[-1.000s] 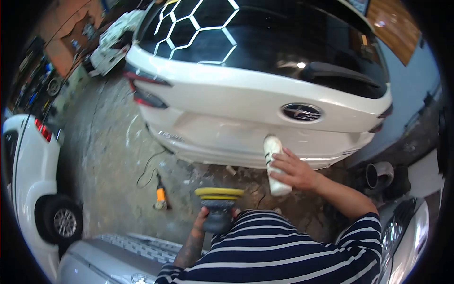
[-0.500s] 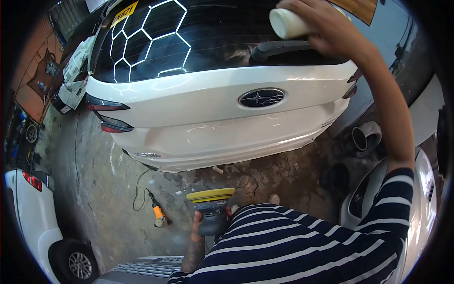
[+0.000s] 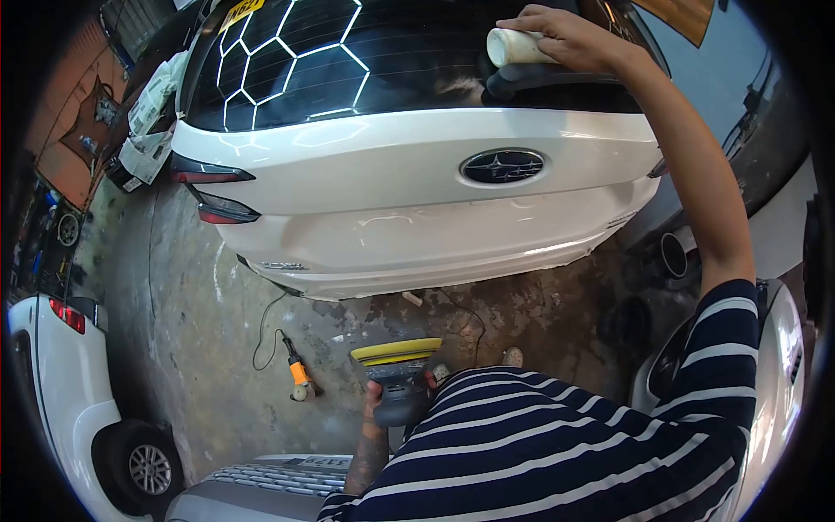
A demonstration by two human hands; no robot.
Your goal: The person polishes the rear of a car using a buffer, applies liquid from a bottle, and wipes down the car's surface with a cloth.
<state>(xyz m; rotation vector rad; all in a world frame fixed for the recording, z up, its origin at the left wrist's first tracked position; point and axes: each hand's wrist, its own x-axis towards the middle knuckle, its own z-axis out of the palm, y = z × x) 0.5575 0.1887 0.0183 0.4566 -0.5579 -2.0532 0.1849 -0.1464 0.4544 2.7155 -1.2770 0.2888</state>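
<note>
My right hand (image 3: 570, 39) grips a pale, cream-white bottle (image 3: 515, 49) tilted onto its side, at the car's dark rear window (image 3: 409, 52). Just below the bottle is the black rear wiper (image 3: 539, 80); I cannot tell whether they touch. Low in front of my body, my left hand (image 3: 373, 404) is closed round the dark body of a polisher (image 3: 404, 400). Its round yellow pad (image 3: 396, 351) faces up toward the car. Part of the left hand is hidden behind the tool. The white tailgate (image 3: 365, 178) bears an oval badge (image 3: 502, 166).
An orange-and-black corded power tool (image 3: 298, 374) lies on the concrete floor (image 3: 209, 331), its cable running toward the car. A white vehicle (image 3: 65, 374) stands at the left, another (image 3: 770, 374) at the right. A car's grille (image 3: 270, 477) is close behind me. A bucket-like container (image 3: 671, 255) sits at right.
The bottle in my right hand has come down and left, closer to the wiper. My view has shifted slightly. The polisher stays in my left hand.
</note>
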